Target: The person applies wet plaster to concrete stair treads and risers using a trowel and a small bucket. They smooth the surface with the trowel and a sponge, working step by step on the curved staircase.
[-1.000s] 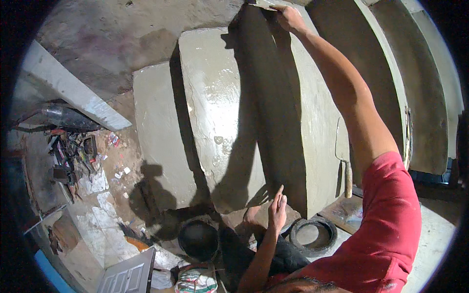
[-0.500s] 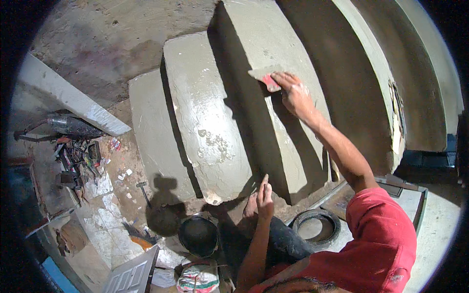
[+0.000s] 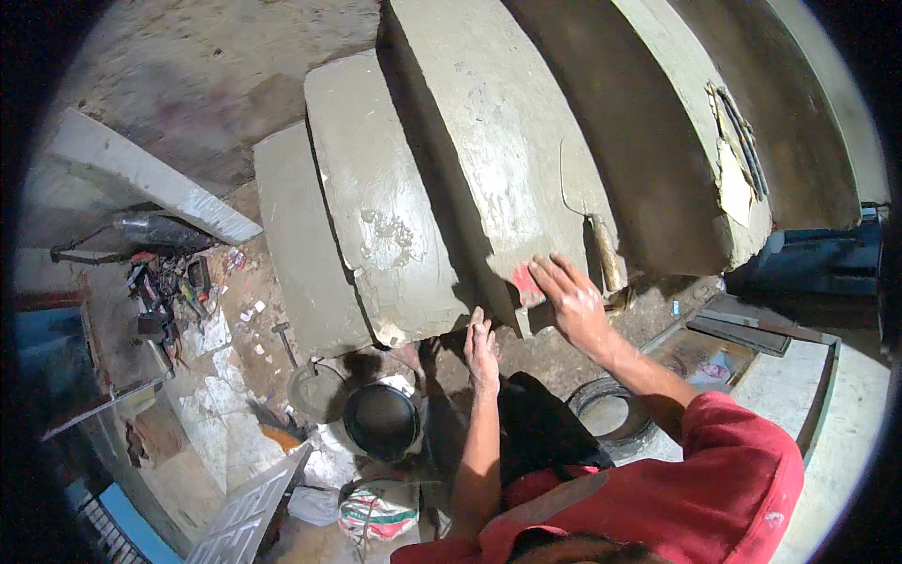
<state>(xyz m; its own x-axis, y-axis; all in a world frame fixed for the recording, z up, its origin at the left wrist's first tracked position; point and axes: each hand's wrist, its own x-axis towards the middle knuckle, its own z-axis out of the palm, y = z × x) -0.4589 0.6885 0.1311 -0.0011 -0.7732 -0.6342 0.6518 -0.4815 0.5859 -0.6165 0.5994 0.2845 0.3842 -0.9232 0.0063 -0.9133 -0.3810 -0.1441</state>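
My right hand [image 3: 575, 305] grips a flat scraper with a pinkish-red face [image 3: 527, 283]. It presses the scraper on the near end of a step coated in wet grey cement [image 3: 489, 122]. A trowel with a worn wooden handle [image 3: 609, 254] lies on that same step, just beyond my right hand. My left hand [image 3: 483, 355] hovers beside the step's near edge, fingers stretched out and holding nothing. To its left is a lower, shiny step [image 3: 376, 188] with a rough, pitted patch.
A black bucket [image 3: 381, 420] stands on the floor near my legs, with a hammer [image 3: 286, 343] beyond it. A tyre [image 3: 611, 414] lies at right. Scattered tools [image 3: 169, 287] and a striped sack [image 3: 379, 508] are at left. Higher steps [image 3: 695, 113] rise rightward.
My right hand has drawn the scraper along the step toward me, to its near end. The view has shifted, and the trowel now shows. My left hand stays stretched out near the edge.
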